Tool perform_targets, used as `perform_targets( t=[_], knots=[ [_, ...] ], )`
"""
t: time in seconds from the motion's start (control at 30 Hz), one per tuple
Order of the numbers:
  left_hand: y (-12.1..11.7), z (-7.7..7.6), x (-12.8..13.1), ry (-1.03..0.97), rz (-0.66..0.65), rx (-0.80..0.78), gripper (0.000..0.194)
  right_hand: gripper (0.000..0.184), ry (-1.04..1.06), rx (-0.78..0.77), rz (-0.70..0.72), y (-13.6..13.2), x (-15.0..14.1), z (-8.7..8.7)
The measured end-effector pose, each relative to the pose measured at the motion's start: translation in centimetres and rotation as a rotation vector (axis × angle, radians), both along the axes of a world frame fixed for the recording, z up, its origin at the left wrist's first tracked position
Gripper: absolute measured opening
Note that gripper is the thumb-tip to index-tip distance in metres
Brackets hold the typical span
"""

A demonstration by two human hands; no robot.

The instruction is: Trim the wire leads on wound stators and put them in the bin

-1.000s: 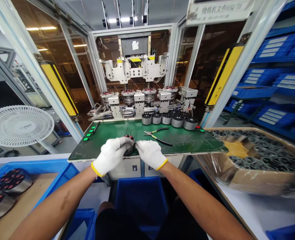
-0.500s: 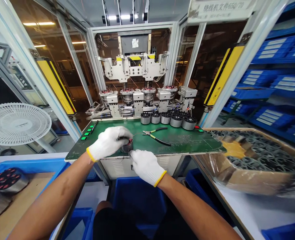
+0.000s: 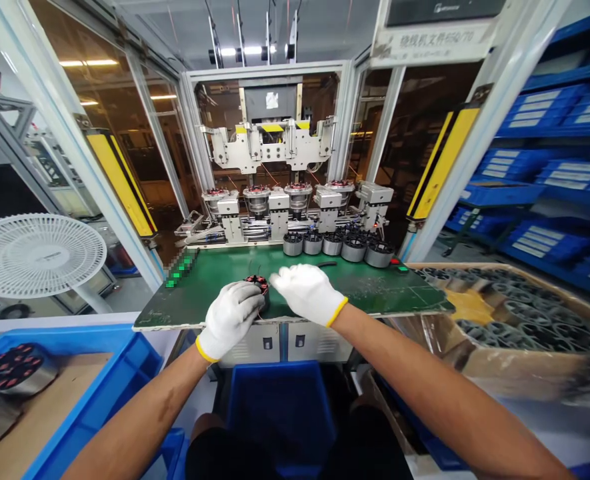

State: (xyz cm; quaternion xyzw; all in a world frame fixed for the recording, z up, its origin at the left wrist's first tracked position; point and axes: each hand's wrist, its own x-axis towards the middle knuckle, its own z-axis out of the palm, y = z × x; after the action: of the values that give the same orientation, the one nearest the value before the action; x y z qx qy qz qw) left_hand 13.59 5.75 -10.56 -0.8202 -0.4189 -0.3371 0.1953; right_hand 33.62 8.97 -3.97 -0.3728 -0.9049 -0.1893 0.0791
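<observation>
A wound motor stator (image 3: 257, 283), with red-and-black windings on top and thin wire ends sticking up, sits near the front edge of the green bench top (image 3: 199, 283). My left hand (image 3: 235, 315), in a white glove, is wrapped round its left and near side. Just right of the stator is my gloved right hand (image 3: 311, 293), with fingers curled and tips pressed together. What those tips hold, if anything, is too small to make out. One dark handle of the pliers (image 3: 327, 265) shows behind my right hand, which hides the rest of them.
Several grey stator cores (image 3: 353, 249) line the bench's back right, before the winding machine (image 3: 275, 143). A carton (image 3: 455, 347) of cores stands right. Wound stators (image 3: 22, 373) lie in a blue bin (image 3: 109, 373) at left, near a white fan (image 3: 39, 257). Another blue bin (image 3: 279, 407) sits below.
My right hand has risen from the stator's near side to its right, now covering most of the pliers. My left hand has shifted from above the stator to its left and near side.
</observation>
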Motion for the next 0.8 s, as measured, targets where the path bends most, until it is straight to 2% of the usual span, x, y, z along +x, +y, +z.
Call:
perform_targets(
  t=[0.07, 0.2, 0.27, 0.33, 0.43, 0.53, 0.63, 0.7, 0.8],
  knots=[
    [0.1, 0.7, 0.2, -0.085, 0.035, -0.067, 0.018, 0.022, -0.091, -0.081, 0.022, -0.3, -0.3, -1.4],
    [0.5, 3.5, 0.8, -0.159, 0.088, -0.346, 0.013, 0.019, -0.023, -0.19, 0.02, -2.4, -1.8, -4.0],
    [0.6, 5.0, 0.8, -0.157, 0.111, -0.457, 0.011, 0.021, 0.002, -0.223, 0.003, -3.2, -2.1, -4.2],
    [0.4, 5.7, 0.7, -0.142, 0.094, -0.513, 0.012, 0.028, 0.042, -0.216, -0.024, -3.5, -1.8, -3.3],
    [0.0, 4.8, 0.4, -0.116, -0.006, -0.475, 0.022, 0.042, 0.158, -0.1, -0.04, -3.1, -0.6, -1.4],
    [-0.1, 2.5, 0.3, -0.156, 0.033, -0.281, 0.027, 0.041, 0.09, -0.013, -0.007, -2.1, 0.0, -0.5],
    [0.3, 1.3, 0.6, -0.211, 0.071, -0.217, 0.022, 0.032, -0.056, -0.1, -0.043, -0.9, -0.5, -1.5],
    [0.5, 1.6, 0.8, -0.218, 0.075, -0.273, 0.017, 0.029, -0.057, -0.196, -0.043, -0.3, -0.9, -2.5],
    [0.2, 2.7, 0.7, -0.216, 0.087, -0.344, 0.014, 0.033, 0.078, -0.357, 0.029, 0.3, -0.4, -3.4]
  ],
)
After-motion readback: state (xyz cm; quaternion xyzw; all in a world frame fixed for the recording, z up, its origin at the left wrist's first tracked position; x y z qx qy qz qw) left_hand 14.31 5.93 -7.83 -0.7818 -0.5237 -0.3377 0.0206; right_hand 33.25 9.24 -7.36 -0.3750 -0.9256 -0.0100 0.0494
